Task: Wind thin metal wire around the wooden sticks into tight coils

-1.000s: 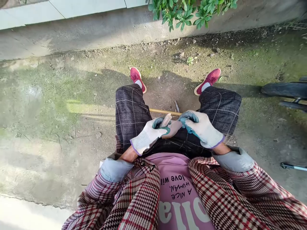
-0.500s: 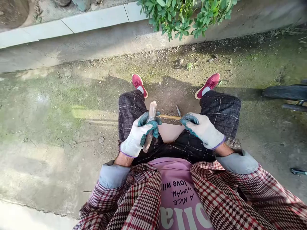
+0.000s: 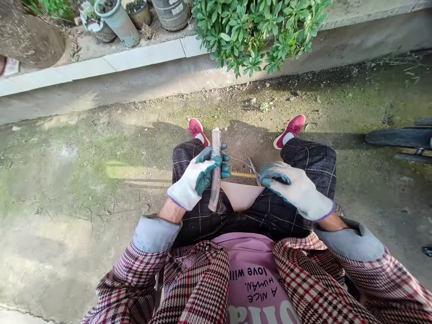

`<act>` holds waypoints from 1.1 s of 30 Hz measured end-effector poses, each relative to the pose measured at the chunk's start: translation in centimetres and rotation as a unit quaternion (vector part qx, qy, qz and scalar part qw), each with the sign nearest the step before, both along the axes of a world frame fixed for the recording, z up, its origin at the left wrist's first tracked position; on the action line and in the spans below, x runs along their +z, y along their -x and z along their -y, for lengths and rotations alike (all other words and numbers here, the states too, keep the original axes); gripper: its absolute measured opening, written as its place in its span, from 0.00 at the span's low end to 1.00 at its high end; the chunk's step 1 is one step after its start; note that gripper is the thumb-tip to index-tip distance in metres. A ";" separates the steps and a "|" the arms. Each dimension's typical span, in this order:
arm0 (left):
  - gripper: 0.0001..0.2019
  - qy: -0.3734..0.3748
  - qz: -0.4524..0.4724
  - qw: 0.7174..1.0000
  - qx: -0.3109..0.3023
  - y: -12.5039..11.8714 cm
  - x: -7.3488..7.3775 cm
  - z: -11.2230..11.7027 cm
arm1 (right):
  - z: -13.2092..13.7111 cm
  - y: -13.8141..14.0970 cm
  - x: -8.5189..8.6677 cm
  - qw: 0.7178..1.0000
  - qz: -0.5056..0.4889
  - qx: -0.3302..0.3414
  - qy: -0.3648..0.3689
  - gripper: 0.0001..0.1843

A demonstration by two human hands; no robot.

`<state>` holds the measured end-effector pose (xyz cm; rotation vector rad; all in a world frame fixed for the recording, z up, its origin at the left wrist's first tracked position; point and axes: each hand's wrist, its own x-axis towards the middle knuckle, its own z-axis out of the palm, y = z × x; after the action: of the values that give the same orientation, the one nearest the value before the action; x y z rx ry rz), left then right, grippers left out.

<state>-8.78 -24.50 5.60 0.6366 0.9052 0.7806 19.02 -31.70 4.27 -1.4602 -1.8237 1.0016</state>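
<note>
Trousers of dark checked cloth, legs apart; right grip and left grip both gloved white and teal; left clenched around pale-brown round stick over left leg; grey wire-like coil wound on stick near far end; thin pale strand from coil pinched in right

Single head-worn view, steeply downward

Gloved left hand just left of frame centre, thumb closed over half-curled fingers, gloved right hand right of centre, thumb and bent fingers pinched together, bare wrists, sleeved forearms angled inward from the lower corners
</note>
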 end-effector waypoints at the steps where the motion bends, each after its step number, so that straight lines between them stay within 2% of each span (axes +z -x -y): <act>1: 0.29 0.001 -0.015 1.000 -0.005 -0.1 -0.3 0.0 | 0.2 0.0 0.5 0.999 -0.032 -0.001 0.024 0.07; 4: 0.32 0.011 -0.057 0.998 -0.018 -0.1 -1.0 0.2 | 0.7 0.2 1.6 0.989 -0.104 0.004 0.108 0.08; 7: 0.35 0.004 -0.077 0.997 0.008 -0.2 -1.3 0.1 | 1.1 0.7 2.0 0.987 -0.098 0.015 0.127 0.10; 10: 0.32 0.000 -0.075 0.996 0.046 -0.2 -1.4 -0.2 | 1.3 1.0 1.8 0.992 -0.065 0.040 0.105 0.11; 15: 0.29 0.011 -0.062 0.997 0.039 0.1 -1.7 -0.7 | 1.6 1.1 0.7 0.995 -0.022 0.043 0.085 0.12; 17: 0.29 0.012 -0.039 0.998 0.053 0.3 -1.9 -0.8 | 1.3 1.0 -0.1 0.997 0.026 0.032 0.069 0.12; 20: 0.27 0.027 -0.022 0.995 0.098 0.3 -2.2 -0.9 | 0.6 0.9 -0.9 0.987 0.158 -0.004 0.005 0.14; 22: 0.25 0.041 -0.020 0.990 0.135 -0.1 -2.3 -1.1 | -0.1 1.0 -0.6 0.978 0.199 -0.049 -0.037 0.17; 23: 0.24 0.045 -0.016 0.987 0.154 -0.5 -2.3 -1.2 | -0.4 1.2 -0.2 0.979 0.189 -0.067 -0.046 0.17; 25: 0.22 0.042 0.000 0.981 0.187 -1.7 -2.1 -1.4 | -1.1 2.4 0.8 0.990 0.123 -0.067 -0.034 0.17; 28: 0.20 0.016 0.017 0.976 0.218 -4.1 -1.9 -1.5 | -2.4 5.5 1.8 0.997 0.064 -0.013 0.031 0.17; 30: 0.20 -0.006 0.013 0.973 0.230 -5.5 -1.9 -1.4 | -3.3 7.7 1.3 0.991 0.096 -0.011 0.089 0.21; 33: 0.19 -0.036 -0.020 0.972 0.229 -6.5 -2.3 -0.8 | -4.0 9.6 -0.8 0.985 0.107 -0.068 0.120 0.18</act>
<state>-2.28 -23.65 3.32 0.5116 1.0816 1.2217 9.44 -27.71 3.44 -1.8766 -1.7666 1.0590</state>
